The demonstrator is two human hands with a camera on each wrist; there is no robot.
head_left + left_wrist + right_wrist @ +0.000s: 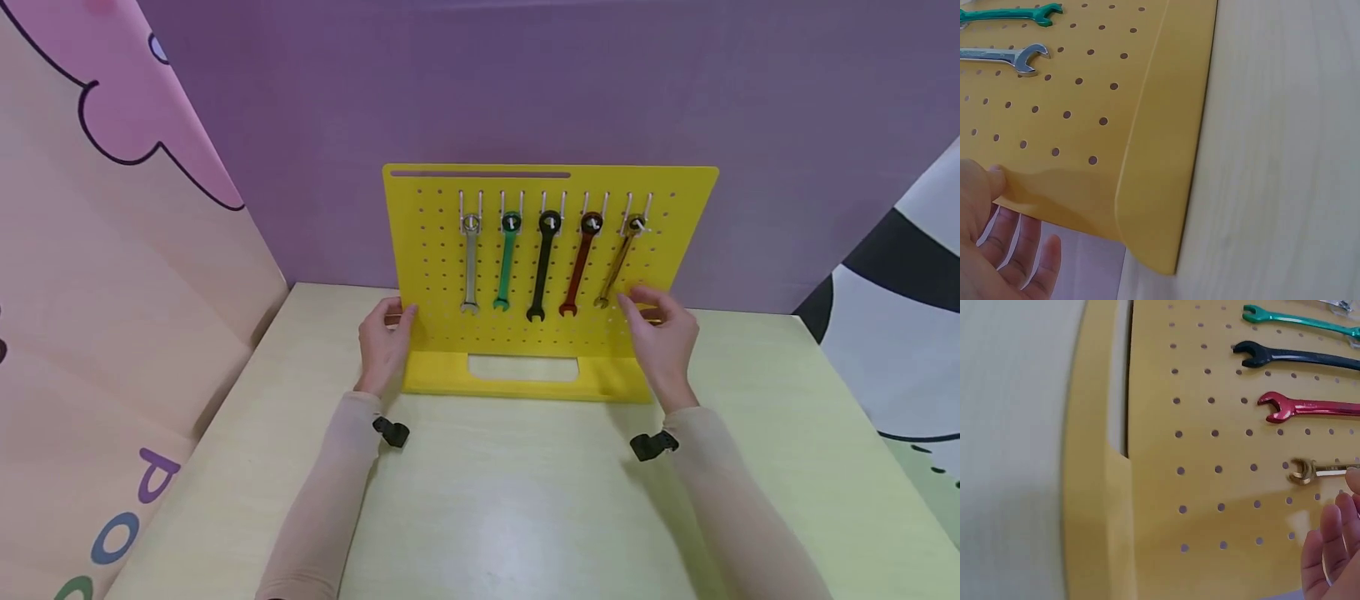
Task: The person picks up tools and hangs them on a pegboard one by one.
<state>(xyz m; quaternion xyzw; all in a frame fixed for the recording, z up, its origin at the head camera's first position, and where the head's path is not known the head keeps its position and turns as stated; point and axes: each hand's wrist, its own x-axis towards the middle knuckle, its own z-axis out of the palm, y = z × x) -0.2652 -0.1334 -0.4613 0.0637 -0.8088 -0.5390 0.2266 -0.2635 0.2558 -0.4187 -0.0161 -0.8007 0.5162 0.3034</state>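
A yellow pegboard [442,325] stands upright on its base. Wrenches hang in a row on its hooks: silver [471,267], green [506,262], black [544,267], red [581,267] and gold [617,271]. My left hand [385,340] pinches the board's left edge, thumb on the front face and other fingers behind it. Beside the gold wrench's lower end is my right hand [666,337], fingers loosely bent and parted. In the right wrist view its thumb lies close to the gold wrench [1319,470]; whether they touch, I cannot tell.
The pegboard's base has a cut-out slot [522,367]. It stands on a pale wooden table [480,483], near a purple back wall [525,83]. Printed panels flank the table at left [150,292] and right [892,317].
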